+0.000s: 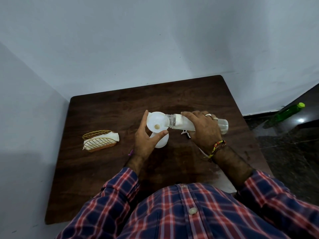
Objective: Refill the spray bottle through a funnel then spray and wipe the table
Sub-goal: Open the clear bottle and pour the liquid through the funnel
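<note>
Facing blue walls (pixel 155 40), wooden table (pixel 107 169)

Plain room corner, likely a home, bare pale blue-grey walls (pixel 155 40) meeting far left, small dark wood bench (pixel 103 169) pushed into the corner, gold wire napkin holder (pixel 100 140) on it, dark polished stone floor (pixel 293 152) right, green bottle (pixel 286 112) standing there

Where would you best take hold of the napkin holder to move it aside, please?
Take the napkin holder from above, fingers across its two gold wire sides near the middle. It stands upright and free on the table, left of the left hand, with napkins filling the gap, so a grip squeezing both sides seems steadiest.
</note>
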Demonstrator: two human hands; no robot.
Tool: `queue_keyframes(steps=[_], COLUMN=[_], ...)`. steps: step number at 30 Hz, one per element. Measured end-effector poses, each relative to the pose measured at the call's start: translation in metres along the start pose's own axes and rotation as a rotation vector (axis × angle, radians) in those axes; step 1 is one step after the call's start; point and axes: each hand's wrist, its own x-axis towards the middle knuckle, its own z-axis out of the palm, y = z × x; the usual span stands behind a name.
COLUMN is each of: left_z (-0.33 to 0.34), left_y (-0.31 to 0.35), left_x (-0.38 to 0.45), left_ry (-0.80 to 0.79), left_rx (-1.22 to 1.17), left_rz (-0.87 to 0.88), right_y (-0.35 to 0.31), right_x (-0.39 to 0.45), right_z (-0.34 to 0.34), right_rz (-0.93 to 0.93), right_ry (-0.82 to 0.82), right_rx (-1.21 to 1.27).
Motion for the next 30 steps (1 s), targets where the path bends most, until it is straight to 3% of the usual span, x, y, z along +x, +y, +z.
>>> queue_keyframes(steps=[30], left_z=[0.0020], left_y=[0.0010], left_x=[-0.0003], left_ry=[-0.005], left_rx=[0.016], left_rz=[0.007], right_y=[0.0011], right_x=[0.0000], right_z=[0.0016], right_rz=[-0.019], right_ry=[0.028], right_rx=[-0.032])
